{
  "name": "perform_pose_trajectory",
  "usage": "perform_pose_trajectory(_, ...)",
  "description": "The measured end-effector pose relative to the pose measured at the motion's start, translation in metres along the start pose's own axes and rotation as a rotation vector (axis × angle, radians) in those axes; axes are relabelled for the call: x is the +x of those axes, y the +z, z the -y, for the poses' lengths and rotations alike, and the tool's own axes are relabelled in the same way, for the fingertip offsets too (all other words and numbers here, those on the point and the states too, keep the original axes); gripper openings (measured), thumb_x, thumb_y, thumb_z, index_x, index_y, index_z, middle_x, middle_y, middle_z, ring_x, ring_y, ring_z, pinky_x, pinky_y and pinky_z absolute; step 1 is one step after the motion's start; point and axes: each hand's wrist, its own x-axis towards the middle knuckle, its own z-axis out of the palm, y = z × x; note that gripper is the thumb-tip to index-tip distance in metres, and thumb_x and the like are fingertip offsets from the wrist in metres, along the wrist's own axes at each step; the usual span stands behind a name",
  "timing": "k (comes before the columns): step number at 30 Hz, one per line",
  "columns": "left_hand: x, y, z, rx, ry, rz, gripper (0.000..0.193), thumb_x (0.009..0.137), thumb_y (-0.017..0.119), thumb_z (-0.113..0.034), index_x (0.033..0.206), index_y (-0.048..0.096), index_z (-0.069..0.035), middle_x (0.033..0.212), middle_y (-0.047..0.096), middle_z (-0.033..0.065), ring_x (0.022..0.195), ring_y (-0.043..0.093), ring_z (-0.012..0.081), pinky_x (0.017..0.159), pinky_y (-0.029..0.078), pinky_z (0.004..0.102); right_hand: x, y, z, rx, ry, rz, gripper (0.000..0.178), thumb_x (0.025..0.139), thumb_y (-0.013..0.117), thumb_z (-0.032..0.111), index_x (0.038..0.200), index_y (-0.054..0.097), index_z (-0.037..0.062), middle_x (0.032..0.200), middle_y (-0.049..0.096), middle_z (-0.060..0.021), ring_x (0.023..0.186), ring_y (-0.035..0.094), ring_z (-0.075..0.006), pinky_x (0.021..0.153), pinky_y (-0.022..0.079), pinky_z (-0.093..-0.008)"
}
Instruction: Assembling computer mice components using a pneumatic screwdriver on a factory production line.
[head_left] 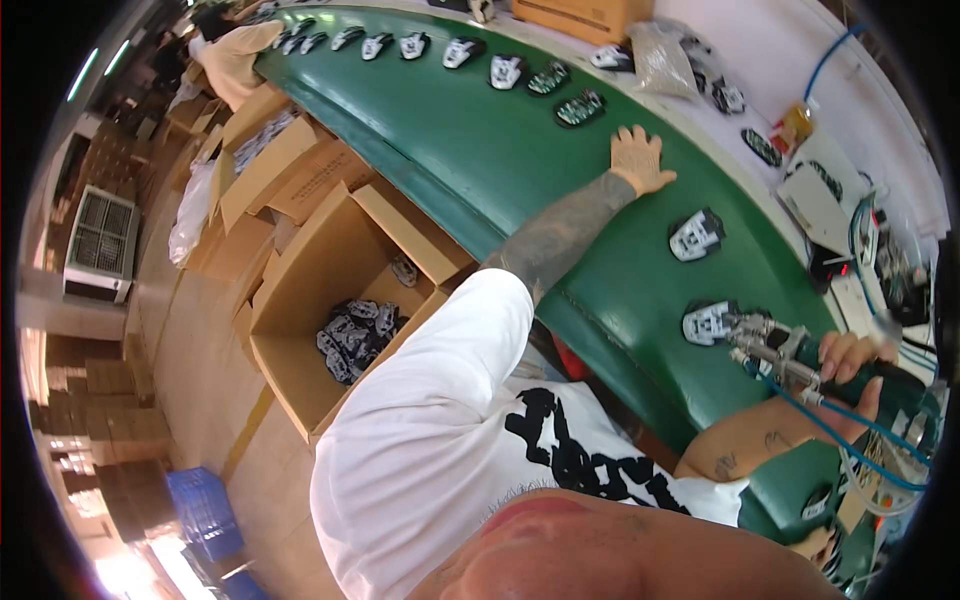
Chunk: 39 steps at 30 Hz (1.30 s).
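Observation:
My left hand (638, 160) lies flat with its fingers spread on the green conveyor belt (580, 215), holding nothing. In my right hand (853, 365) is a power screwdriver (778, 345) with a metal front end and blue hoses. Its tip reaches a black-and-white moulded part (706, 323) on the belt; whether it touches a screw is too small to tell. Another such part (696, 236) sits apart, between my two hands. Beyond my left hand lie two parts with green boards showing, the nearer one (580, 108) close to my fingers.
More parts (462, 52) line the belt's far end, where a person (238, 55) works. An open carton (285, 350) holding dark parts stands beside the belt. Along the wall ledge are a plastic bag (662, 65) and a white device (822, 205). Someone's hand (815, 543) shows lower right.

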Motion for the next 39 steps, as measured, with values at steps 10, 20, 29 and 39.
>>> perform_pose_trajectory(10,-0.043,-0.048,-0.041,-2.018,-0.668,0.308,0.041,0.088,0.06,-0.031,0.123,0.054,-0.011,0.107,0.062,0.0121,0.091,0.063,0.03,0.077,0.054,0.0434,0.003,-0.004,-0.009,-0.083,-0.032,-0.043,0.038,0.09,0.051,0.026,0.119,0.043,0.0021,0.073,0.049,-0.0062,0.062,0.046,-0.0156,0.063,0.033,-0.0344)
perform_pose_trajectory(20,-0.111,-0.081,-0.09,-2.384,-0.426,0.706,0.055,0.093,0.049,-0.036,0.142,0.034,-0.014,0.136,0.044,0.0173,0.116,0.053,0.0326,0.096,0.046,0.0532,0.001,-0.039,-0.011,-0.027,-0.119,0.052,0.039,0.098,0.044,0.041,0.124,0.043,0.0123,0.08,0.053,-0.0048,0.071,0.056,-0.0218,0.076,0.04,-0.0381)
perform_pose_trajectory(29,-0.121,-0.087,-0.101,-2.404,-0.51,0.732,0.056,0.096,0.042,-0.041,0.144,0.031,-0.013,0.141,0.039,0.0182,0.116,0.05,0.0339,0.095,0.046,0.0521,0.001,-0.026,-0.006,-0.004,-0.15,0.033,0.04,0.097,0.047,0.04,0.127,0.042,0.013,0.08,0.055,-0.0062,0.072,0.056,-0.0234,0.075,0.04,-0.0387)
perform_pose_trajectory(39,-0.121,-0.09,-0.101,-2.208,-0.469,0.747,0.063,0.095,0.039,-0.046,0.146,0.029,-0.011,0.143,0.039,0.0175,0.128,0.043,0.0347,0.1,0.04,0.0549,0.007,-0.024,-0.03,0.117,-0.248,0.056,0.038,0.096,0.049,0.035,0.124,0.043,0.0108,0.079,0.058,-0.0098,0.068,0.057,-0.023,0.069,0.042,-0.0388)
